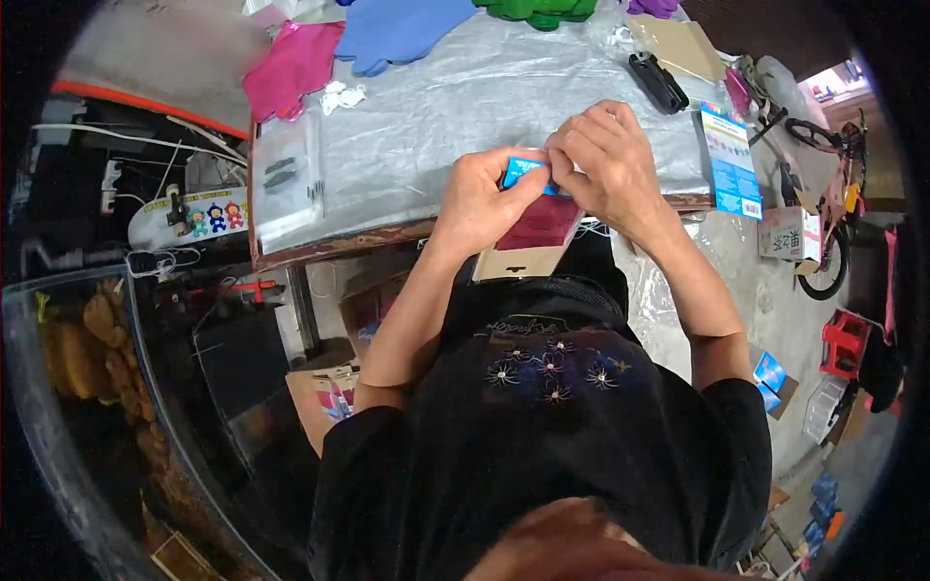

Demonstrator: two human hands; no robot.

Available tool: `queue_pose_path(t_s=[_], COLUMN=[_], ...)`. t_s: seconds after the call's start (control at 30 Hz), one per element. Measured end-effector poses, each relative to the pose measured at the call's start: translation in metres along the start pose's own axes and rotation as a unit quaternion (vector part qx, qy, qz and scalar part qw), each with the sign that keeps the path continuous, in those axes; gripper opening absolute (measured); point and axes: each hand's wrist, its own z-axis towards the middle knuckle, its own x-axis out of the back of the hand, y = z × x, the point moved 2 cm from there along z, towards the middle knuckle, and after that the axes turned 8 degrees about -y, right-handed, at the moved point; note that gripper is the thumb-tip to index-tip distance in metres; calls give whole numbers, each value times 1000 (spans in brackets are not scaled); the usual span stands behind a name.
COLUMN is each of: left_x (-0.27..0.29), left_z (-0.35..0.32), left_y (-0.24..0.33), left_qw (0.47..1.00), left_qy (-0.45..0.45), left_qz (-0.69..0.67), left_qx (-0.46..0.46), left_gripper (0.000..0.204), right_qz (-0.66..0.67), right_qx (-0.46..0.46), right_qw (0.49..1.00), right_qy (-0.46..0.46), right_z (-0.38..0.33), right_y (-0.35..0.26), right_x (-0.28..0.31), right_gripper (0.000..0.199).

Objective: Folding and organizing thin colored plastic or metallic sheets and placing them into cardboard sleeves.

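At the table's near edge, my left hand (484,198) is closed on a small blue printed card (524,172), its thumb lying across the card's face. My right hand (610,169) pinches at the card's right end with curled fingers; the exact fingertip contact is partly hidden. Below the card hangs a piece of dark magenta fabric (539,225) against a tan cardboard backing (518,263), which has a hanging slot at its lower end. The upper part of this package is covered by my hands.
The table (387,145) wears a silvery sheet. On it lie magenta cloth (291,70), blue cloth (402,34), green cloth (542,8), a black stapler-like tool (659,83) and a blue-white card (731,163). A glass tank (140,368) stands left; a bicycle (828,208) stands right.
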Motion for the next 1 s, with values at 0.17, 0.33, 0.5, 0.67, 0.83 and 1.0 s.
queue_pose_path(t_s=[0.17, 0.33, 0.5, 0.67, 0.83, 1.0], left_x=[-3, 4, 10, 30, 58, 62], left_z=[4, 4, -2, 9, 32, 85], left_y=[3, 10, 8, -5, -19, -37], left_qw=[999, 997, 993, 961, 939, 908], left_qy=[28, 12, 4, 34, 32, 13], left_qz=[-40, -70, -117, -272, -340, -408], left_qx=[-19, -10, 21, 34, 50, 95], left_gripper=[19, 19, 20, 25, 33, 44], right_qz=[-16, -4, 70, 470, 435, 47], right_qx=[-26, -45, -188, -274, -369, -595], right_qw=[999, 996, 970, 820, 757, 767], right_qy=[42, 81, 136, 177, 318, 234], right_z=[4, 7, -10, -82, -219, -491], right_y=[3, 4, 59, 119, 173, 261], right_x=[-4, -9, -6, 72, 164, 167], right_gripper=[17, 17, 12, 29, 41, 56])
